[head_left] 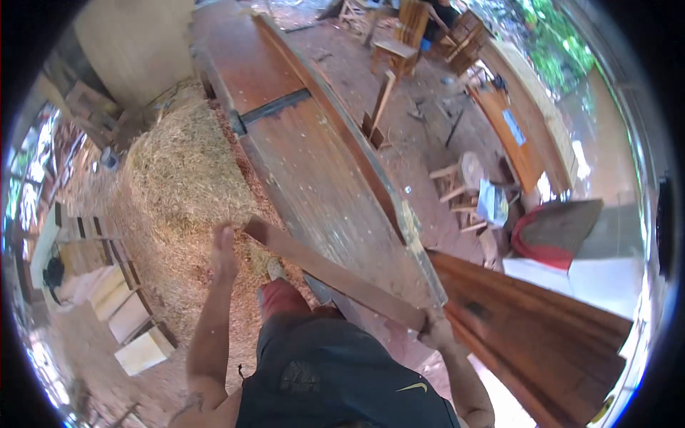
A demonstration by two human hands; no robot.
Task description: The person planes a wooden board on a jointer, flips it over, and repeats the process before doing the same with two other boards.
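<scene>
A long, narrow wooden board [335, 277] slants across in front of my body. My right hand [437, 329] is closed around its near right end. My left hand [225, 250] is raised just left of the board's far end, with a small gap between them. Its fingers look stretched out, though slightly blurred, and nothing shows in them. Beyond the board lies a long wooden workbench [321, 171] with a dusty, worn top and a dark crosspiece [275, 109].
A large heap of wood shavings [189, 164] lies left of the bench. Cut wood blocks [132, 321] sit at lower left. A dark wooden panel [528, 328] juts out at right. Farther off are a stool [460, 175], a chair [403, 43] and a person [444, 16].
</scene>
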